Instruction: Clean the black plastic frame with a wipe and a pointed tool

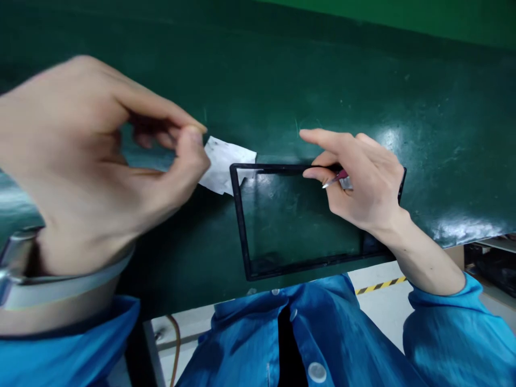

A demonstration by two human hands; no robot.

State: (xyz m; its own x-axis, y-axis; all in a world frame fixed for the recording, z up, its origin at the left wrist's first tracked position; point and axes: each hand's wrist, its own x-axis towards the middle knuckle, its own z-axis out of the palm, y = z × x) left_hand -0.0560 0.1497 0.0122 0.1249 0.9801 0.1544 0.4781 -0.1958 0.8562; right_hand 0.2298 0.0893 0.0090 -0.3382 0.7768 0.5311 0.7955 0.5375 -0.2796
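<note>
A black-framed glass panel point(282, 220) lies flat on the dark green table point(423, 107), near its front edge. My right hand point(358, 180) rests over the panel's top right part and is closed on thin metal tweezers point(334, 181), whose tips point left across the glass. Its index finger stretches out along the top frame. My left hand point(88, 161) is raised close to the camera at the left, thumb and fingertips pinched together; what they hold, if anything, is too small to make out. A metal band point(24, 269) sits on that wrist. A white scrap of film or paper point(226, 161) lies at the panel's top left corner.
The table's front edge runs just below the panel, above my blue smock point(306, 333). Below the edge, white floor with a yellow-black hazard stripe point(381, 285) shows at the right. A brighter green band point(423, 16) runs along the far top right.
</note>
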